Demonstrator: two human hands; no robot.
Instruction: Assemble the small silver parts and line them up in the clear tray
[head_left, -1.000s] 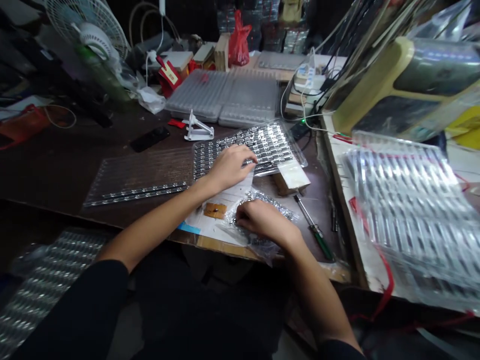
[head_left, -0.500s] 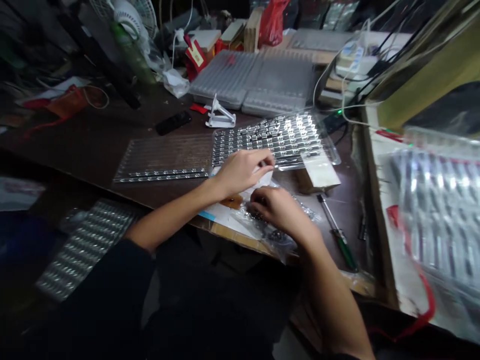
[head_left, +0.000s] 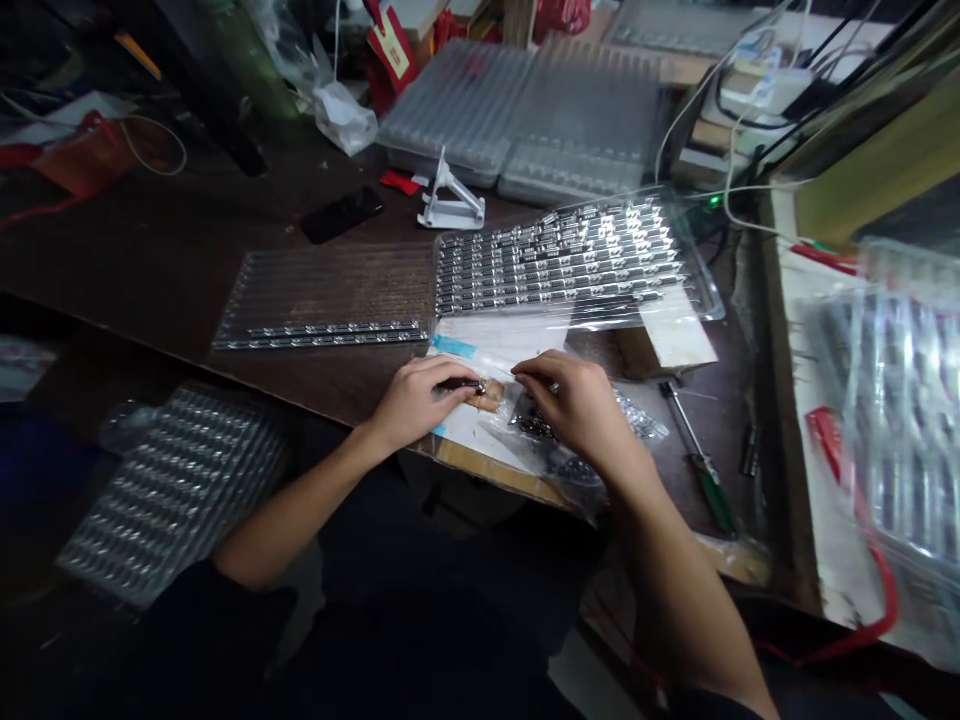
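Note:
My left hand (head_left: 420,398) pinches a small dark and silver cylindrical metal part (head_left: 471,385) above a white sheet (head_left: 540,335). Close to it, my right hand (head_left: 574,395) has thumb and forefinger pinched together; whatever is between them is too small to make out. An orange-brown piece (head_left: 489,396) lies between the hands. Under my right hand is a clear plastic bag (head_left: 577,468) of small dark and shiny parts. Behind the hands, a clear ribbed tray (head_left: 555,262) holds many similar metal parts in rows. To its left, another clear tray (head_left: 337,285) has parts along its front grooves.
A green-handled screwdriver (head_left: 709,490) and a white-topped block (head_left: 675,335) are at the right. Farther back are a black phone (head_left: 342,214), a white stand (head_left: 452,200) and stacked clear trays (head_left: 457,105). More filled trays (head_left: 165,490) sit low at the left.
My left hand has moved from the filled tray's front edge down and left, and a metal part now shows in its fingers. My right hand has risen slightly from the bag. The view has shifted.

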